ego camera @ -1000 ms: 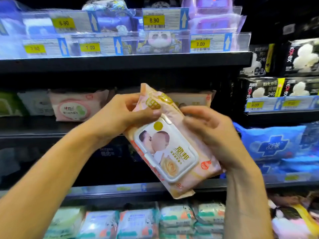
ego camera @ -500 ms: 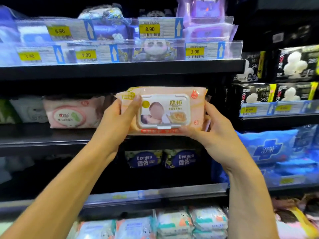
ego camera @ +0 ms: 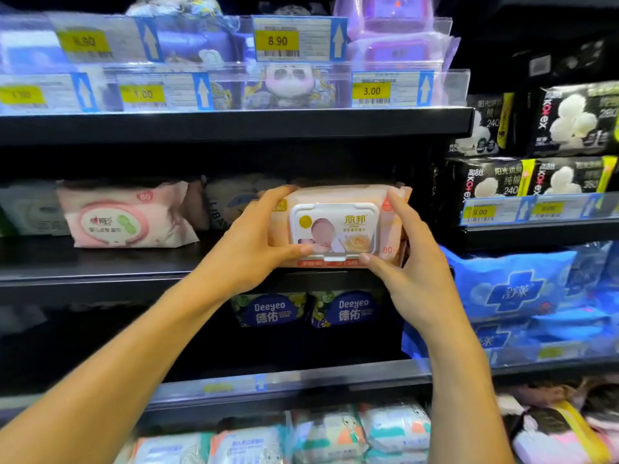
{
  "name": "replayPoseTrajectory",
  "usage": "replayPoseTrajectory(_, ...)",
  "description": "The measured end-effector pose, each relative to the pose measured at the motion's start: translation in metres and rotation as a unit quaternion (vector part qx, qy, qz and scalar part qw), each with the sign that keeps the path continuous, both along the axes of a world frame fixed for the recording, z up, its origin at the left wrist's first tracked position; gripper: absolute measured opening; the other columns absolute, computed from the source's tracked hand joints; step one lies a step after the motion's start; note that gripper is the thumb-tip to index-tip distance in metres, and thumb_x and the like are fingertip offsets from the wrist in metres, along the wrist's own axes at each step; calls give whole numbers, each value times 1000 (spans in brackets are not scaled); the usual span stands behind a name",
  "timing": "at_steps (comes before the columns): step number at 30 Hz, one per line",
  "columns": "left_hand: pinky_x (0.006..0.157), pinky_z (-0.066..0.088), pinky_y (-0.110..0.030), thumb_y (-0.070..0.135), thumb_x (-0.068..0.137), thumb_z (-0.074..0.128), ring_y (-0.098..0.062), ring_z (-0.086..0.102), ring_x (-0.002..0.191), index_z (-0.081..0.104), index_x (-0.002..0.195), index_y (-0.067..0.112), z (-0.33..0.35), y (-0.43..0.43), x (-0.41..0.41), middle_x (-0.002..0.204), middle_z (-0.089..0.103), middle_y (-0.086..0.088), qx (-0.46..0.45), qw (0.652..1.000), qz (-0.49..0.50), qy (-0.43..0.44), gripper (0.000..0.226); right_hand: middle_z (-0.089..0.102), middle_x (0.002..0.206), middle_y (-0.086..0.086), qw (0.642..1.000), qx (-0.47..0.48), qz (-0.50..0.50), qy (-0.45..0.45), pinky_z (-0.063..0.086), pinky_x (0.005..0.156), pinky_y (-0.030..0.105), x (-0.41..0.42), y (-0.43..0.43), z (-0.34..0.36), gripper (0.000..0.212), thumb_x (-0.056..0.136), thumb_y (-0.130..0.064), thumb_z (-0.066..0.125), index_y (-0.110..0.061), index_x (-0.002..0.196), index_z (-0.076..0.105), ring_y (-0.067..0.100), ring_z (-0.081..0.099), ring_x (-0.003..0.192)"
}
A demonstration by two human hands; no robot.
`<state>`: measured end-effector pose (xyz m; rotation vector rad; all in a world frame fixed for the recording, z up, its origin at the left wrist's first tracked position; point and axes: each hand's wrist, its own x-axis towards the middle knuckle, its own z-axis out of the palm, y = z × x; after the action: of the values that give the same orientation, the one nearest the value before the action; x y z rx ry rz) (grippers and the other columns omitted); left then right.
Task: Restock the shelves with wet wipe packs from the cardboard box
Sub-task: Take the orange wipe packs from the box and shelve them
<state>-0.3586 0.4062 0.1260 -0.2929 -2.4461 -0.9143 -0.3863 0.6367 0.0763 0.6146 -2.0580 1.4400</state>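
Head view: we face a dark store bay, with both forearms reaching away from us toward its middle shelf (ego camera: 100, 276).
Wet wipe pack (ego camera: 335, 226): pink, standing on its long edge with the white flip lid toward us, at the near lip of the middle shelf toward the right end. We cannot tell whether its base bears on the shelf yet.
Left hand (ego camera: 249, 249): curled round the pack's left end, fingers over the top corner and thumb beneath the lower edge.
Right hand (ego camera: 412, 272): grips the right end in mirror fashion, thumb under the lower edge.
Neighbours: a pale pink pack (ego camera: 127, 217) lies well to the left, and other packs sit dimly just behind ours.
Cardboard box: not in view.
Risk, tipping: we judge that a release this close to the lip could let the tall, soft pack topple forward.
Risk, thumbs: both thumbs under the edge may keep the base from seating flat.
Risk, crowding: a hard push could shove the rear packs askew or buckle ours.
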Motion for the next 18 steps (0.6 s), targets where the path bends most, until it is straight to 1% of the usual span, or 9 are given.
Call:
replayPoseTrajectory(1, 100, 54, -43, 40, 77, 82, -13, 58, 119, 33, 141, 47, 0, 6, -3, 138, 50, 7, -7, 1000, 7, 2, 81, 43, 146, -18, 1000, 3, -12, -1, 42, 112, 30, -2, 4, 0, 88, 89, -9, 77, -45, 156, 31, 1, 42, 137)
replayPoseTrajectory(4, 94, 56, -45, 46, 76, 80, -14, 58, 113, 33, 131, 51, -1, 25, -14, 128, 47, 9, -29, 998, 35, 31, 73, 44, 149, -8, 998, 23, -55, -8, 41, 116, 40, -15, 14, 2, 88, 89, -7, 76, -40, 157, 32, 11, 43, 140)
replayPoseTrajectory(6, 90, 57, -45, 46, 77, 79, -19, 59, 109, 32, 127, 50, -2, 34, -23, 122, 46, 7, -47, 996, 58, 44, 69, 46, 149, -5, 997, 25, -72, -11, 41, 116, 40, -23, 16, 3, 88, 88, -7, 77, -37, 157, 32, 15, 44, 139)
replayPoseTrajectory(9, 88, 56, -49, 46, 78, 79, -29, 61, 107, 33, 125, 46, 0, 40, -31, 122, 50, 0, -70, 993, 82, 43, 65, 49, 145, 0, 994, 23, -102, -7, 43, 112, 39, -28, 14, 5, 88, 86, -5, 77, -34, 157, 35, 19, 48, 135)
replayPoseTrajectory(13, 86, 56, -53, 56, 77, 77, -34, 61, 109, 32, 127, 46, -1, 41, -27, 126, 52, -3, -99, 988, 106, 52, 68, 51, 143, 1, 991, 21, -129, -7, 46, 109, 44, -22, 11, 6, 86, 85, -6, 78, -35, 155, 38, 23, 51, 132)
replayPoseTrajectory(14, 87, 56, -53, 59, 77, 75, -34, 61, 111, 30, 130, 47, -1, 41, -24, 128, 52, -3, -116, 985, 118, 50, 70, 50, 146, 3, 988, 31, -151, -2, 45, 110, 44, -17, 9, 7, 84, 85, -8, 78, -34, 154, 39, 25, 49, 135)
replayPoseTrajectory(16, 87, 52, -52, 65, 81, 68, -33, 56, 118, 26, 137, 48, 0, 39, -15, 136, 48, -4, -183, 969, 158, 53, 72, 41, 155, 8, 975, 61, -211, 11, 40, 112, 44, -4, 3, 10, 77, 86, -11, 78, -31, 151, 43, 30, 37, 144)
replayPoseTrajectory(17, 87, 50, -51, 65, 83, 65, -32, 51, 124, 26, 141, 48, 1, 36, -8, 140, 44, -4, -218, 957, 180, 63, 72, 36, 159, 10, 970, 68, -233, 23, 37, 113, 42, 3, -1, 13, 73, 86, -12, 78, -29, 149, 46, 30, 32, 147)
replayPoseTrajectory(18, 87, 48, -51, 64, 84, 64, -31, 44, 128, 28, 143, 47, 2, 32, 2, 142, 40, -3, -236, 949, 193, 75, 71, 34, 160, 10, 967, 68, -241, 45, 34, 114, 37, 10, -5, 17, 69, 86, -13, 78, -27, 147, 49, 30, 29, 149)
